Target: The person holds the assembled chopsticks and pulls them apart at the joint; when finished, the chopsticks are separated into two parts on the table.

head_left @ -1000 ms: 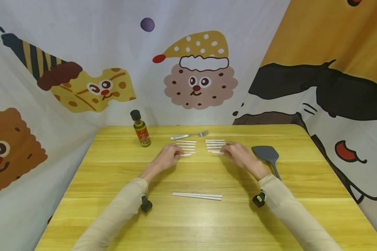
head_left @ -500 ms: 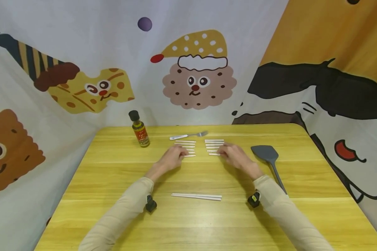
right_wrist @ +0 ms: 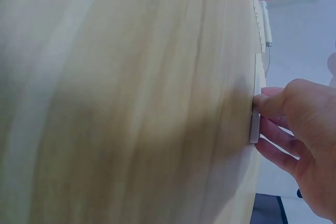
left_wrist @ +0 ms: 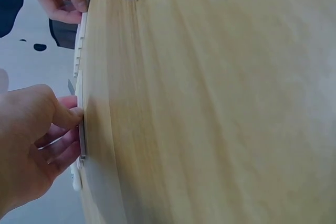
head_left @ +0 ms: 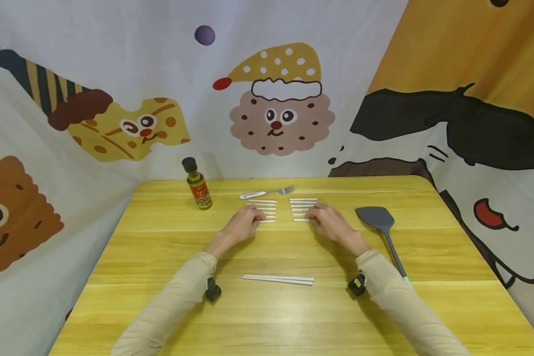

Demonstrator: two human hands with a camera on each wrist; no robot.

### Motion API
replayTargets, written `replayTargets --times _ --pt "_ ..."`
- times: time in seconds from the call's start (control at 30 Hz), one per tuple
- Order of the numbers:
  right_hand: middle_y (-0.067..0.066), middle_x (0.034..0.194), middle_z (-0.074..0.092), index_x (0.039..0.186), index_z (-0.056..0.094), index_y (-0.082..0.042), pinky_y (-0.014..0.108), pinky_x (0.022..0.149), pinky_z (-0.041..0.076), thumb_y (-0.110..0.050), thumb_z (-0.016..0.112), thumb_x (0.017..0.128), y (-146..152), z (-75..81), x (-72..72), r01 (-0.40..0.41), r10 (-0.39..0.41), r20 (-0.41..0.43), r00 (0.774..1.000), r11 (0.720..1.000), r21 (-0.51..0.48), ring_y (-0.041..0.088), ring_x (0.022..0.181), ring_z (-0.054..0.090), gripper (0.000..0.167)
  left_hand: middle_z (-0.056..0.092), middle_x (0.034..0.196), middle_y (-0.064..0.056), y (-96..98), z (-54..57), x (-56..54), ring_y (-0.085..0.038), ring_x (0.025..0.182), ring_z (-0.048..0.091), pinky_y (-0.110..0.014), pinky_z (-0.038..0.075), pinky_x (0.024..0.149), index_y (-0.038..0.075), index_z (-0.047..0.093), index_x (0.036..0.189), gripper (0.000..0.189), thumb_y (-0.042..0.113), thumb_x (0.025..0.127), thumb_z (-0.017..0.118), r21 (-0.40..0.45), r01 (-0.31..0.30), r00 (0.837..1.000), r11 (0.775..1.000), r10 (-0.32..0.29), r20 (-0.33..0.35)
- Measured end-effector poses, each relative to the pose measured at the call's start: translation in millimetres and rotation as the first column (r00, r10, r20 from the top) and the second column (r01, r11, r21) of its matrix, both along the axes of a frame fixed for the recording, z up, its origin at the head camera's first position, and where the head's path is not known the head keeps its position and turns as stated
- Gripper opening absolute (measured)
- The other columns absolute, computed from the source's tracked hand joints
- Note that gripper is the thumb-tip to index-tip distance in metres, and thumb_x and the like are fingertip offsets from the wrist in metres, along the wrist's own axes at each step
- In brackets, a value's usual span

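Note:
My left hand [head_left: 242,223] pinches a short white stick, like half a chopstick [left_wrist: 81,137], between thumb and fingers. It lies low at the tabletop, nearest me in the left row of similar white sticks [head_left: 263,204], whose tips taper to the right. Across a narrow gap, my right hand [head_left: 330,222] grips another short white stick [right_wrist: 255,129], at the near end of the right row [head_left: 303,200]. Thumb on the near side, fingers behind it. Both rows lie roughly parallel, partly covered by the hands. Closer to me, two long white chopsticks [head_left: 278,280] lie side by side.
Behind the rows lies a fork [head_left: 253,195] with a white handle. A dark-capped oil bottle [head_left: 199,192] stands at the back left. To the right is a grey spatula [head_left: 376,217], its handle partly behind the right sleeve. A patterned curtain [head_left: 160,59] hangs behind the table [head_left: 169,296].
Both hands have moved slightly inward. The nearest stick on each side has come a little toward the front and now lies straighter with its row. The head view has shifted slightly.

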State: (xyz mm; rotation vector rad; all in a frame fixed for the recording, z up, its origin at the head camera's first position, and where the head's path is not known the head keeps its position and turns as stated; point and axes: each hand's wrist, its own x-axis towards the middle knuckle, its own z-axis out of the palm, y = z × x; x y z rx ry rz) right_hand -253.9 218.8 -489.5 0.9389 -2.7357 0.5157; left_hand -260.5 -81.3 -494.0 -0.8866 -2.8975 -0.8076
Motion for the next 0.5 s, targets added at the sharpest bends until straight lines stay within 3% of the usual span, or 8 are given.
replayTargets --times 0.37,0.5 --pt "0.009 0.096 0.07 0.098 0.076 -0.005 0.038 0.077 0.061 0.003 0.073 0.086 0 3.4 2.3 -0.013 0.013 -0.025 1.0 1.0 -0.019 0.025 0.087 0.068 0.015 0.069 0.1 -0.006 -0.3 3.1 1.6 -0.018 0.092 0.062 -0.03 0.058 0.084 0.006 0.076 0.106 0.024 -0.007 0.091 0.063 0.004 -0.007 1.0 1.0 0.007 0.017" --pt "0.01 0.095 0.069 0.098 0.075 -0.003 0.037 0.076 0.061 0.002 0.076 0.084 -1 8.8 6.6 -0.034 0.033 -0.063 0.997 0.999 -0.029 0.024 0.086 0.068 0.015 0.069 0.109 -0.007 -4.7 10.4 5.7 -0.021 0.098 0.065 -0.032 0.059 0.089 0.008 0.074 0.111 0.026 -0.006 0.09 0.066 0.007 -0.019 0.999 1.0 0.02 -0.025"
